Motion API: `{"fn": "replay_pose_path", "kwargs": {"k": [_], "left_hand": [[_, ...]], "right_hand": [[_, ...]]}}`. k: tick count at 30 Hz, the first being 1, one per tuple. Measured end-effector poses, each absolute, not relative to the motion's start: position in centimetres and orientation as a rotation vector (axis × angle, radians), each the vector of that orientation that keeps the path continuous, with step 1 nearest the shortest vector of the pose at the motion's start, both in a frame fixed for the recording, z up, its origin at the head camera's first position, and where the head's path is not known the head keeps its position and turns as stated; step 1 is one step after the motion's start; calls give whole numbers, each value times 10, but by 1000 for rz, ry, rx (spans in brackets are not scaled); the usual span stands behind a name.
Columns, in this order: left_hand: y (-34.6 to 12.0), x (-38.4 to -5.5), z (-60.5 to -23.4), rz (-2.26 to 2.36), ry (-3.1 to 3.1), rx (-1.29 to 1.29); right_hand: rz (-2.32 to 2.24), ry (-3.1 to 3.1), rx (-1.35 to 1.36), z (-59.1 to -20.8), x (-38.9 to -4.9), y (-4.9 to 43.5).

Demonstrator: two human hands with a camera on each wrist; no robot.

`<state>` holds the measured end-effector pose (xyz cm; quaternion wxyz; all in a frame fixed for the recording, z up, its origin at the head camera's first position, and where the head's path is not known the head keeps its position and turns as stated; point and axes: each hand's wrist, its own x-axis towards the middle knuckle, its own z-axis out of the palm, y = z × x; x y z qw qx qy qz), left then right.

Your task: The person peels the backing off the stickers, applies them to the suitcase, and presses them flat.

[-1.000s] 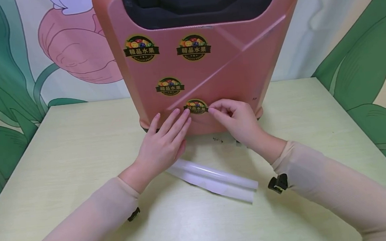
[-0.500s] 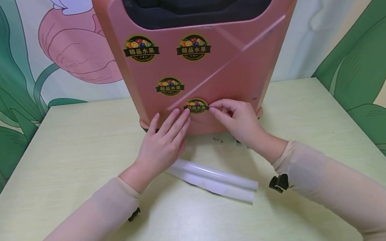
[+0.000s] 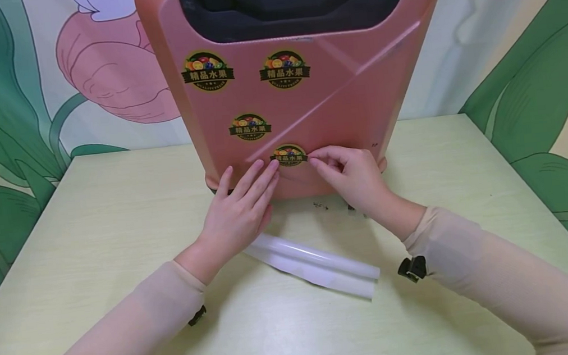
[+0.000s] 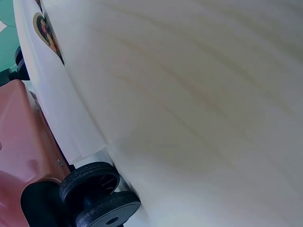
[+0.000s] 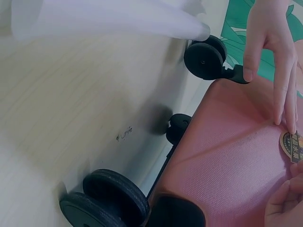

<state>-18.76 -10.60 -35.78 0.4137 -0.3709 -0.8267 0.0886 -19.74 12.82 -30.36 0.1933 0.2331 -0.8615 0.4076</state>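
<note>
A pink suitcase (image 3: 338,99) with a black handle recess stands upright on the table. Low on its front is a round fruit sticker (image 3: 289,155) with a dark banner across it. My right hand (image 3: 357,176) pinches the banner's right end between thumb and forefinger. On the other side, my left hand (image 3: 236,212) lies with straight fingers against the suitcase, fingertips at the sticker's left edge. From the right wrist view, both the left hand (image 5: 274,42) and the right hand (image 5: 286,201) flank the sticker (image 5: 289,144). No hand shows in the left wrist view.
Three matching stickers (image 3: 250,128) are on the suitcase above. A curled white backing sheet (image 3: 317,265) lies on the table (image 3: 115,215) in front. Black wheels (image 5: 203,59) sit under the suitcase. Small dark marks (image 3: 320,206) dot the tabletop. A leaf-patterned wall stands behind.
My right hand has shifted very slightly right and up, along with the sticker's right end. The left hand stays nearly still against the suitcase.
</note>
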Motion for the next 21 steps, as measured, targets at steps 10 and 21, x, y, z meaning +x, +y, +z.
{"fn": "replay_pose_path", "kwargs": {"k": [10,21], "left_hand": [[-104,-187,-359,193,-2123,-955],[-107,-190,-360,170,-2087,-982]], "right_hand": [[1119,-2317,645,-299,-197,133],[741,-1807,871,-239,-208,141]]}}
